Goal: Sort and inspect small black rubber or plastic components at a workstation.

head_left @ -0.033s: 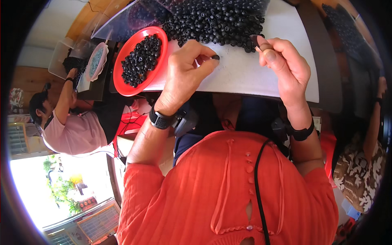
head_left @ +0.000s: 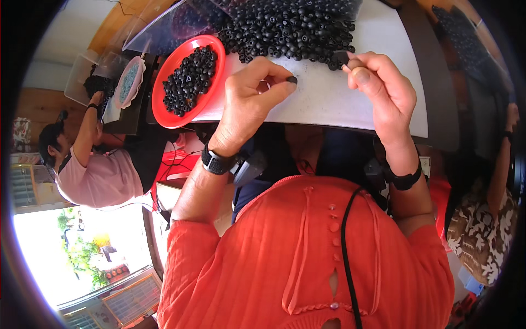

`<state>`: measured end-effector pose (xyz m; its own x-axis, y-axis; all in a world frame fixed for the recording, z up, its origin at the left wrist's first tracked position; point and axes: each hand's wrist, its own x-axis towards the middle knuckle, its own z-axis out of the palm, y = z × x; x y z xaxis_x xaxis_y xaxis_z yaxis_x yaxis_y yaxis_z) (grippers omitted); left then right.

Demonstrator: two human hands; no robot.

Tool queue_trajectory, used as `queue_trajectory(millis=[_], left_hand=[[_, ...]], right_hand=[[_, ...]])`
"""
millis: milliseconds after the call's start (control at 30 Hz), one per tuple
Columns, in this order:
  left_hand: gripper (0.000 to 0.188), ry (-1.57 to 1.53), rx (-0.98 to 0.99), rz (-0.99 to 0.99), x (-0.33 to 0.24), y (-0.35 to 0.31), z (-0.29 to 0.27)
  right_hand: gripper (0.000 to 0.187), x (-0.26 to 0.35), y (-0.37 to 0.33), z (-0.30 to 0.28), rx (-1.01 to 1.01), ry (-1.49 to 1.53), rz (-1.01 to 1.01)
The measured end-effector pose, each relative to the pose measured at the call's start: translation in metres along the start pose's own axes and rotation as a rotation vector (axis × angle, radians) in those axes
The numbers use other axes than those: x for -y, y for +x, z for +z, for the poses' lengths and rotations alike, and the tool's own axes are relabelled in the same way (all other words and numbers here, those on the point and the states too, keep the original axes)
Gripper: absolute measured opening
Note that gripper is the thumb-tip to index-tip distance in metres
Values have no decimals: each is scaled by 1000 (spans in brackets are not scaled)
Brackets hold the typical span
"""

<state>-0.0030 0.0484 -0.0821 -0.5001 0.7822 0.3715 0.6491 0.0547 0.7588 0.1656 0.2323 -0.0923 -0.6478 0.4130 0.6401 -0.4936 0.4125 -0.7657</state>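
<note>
Nearest to the camera is the person's orange knitted top [head_left: 307,257] with a row of small buttons, and a black cable [head_left: 346,257] runs down over it. Both forearms rise from it toward the white counter [head_left: 350,104], each with a black band at the wrist.

The left hand [head_left: 249,104] rests at the near edge of the counter. Its thumb and forefinger are closed on one small black round bead [head_left: 292,80], held just above the white surface. The right hand [head_left: 381,88] is a little farther and to the right. Its fingers are pinched together on a small dark piece right at the edge of the pile; whether it is another bead or a thin tool, I cannot tell.

To the left of the left hand stands a round red plastic plate [head_left: 164,112] that holds a good heap of the same black beads, so I judge that part of the work is already done. Beyond the hands, at the far side of the counter, lies a large loose pile of black beads [head_left: 290,27], much bigger than the heap in the plate, so most of them seem to remain.

Far left, another person in a pink shirt [head_left: 101,175] works at a separate place.
</note>
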Motion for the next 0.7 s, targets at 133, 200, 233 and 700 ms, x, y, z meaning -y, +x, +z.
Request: queue_trajectory(millis=[133, 200, 233, 700], left_hand=[[10, -585, 37, -321, -2, -16, 4], [14, -917, 6, -357, -6, -17, 11], [14, -926, 5, -353, -6, -18, 12], [18, -1231, 84, -347, 1, -19, 20]], right_hand=[[16, 13, 1, 14, 114, -205, -22], [20, 7, 1, 22, 139, -201, -56], [21, 8, 1, 26, 151, -208, -38], [17, 7, 6, 34, 151, -260, 4]])
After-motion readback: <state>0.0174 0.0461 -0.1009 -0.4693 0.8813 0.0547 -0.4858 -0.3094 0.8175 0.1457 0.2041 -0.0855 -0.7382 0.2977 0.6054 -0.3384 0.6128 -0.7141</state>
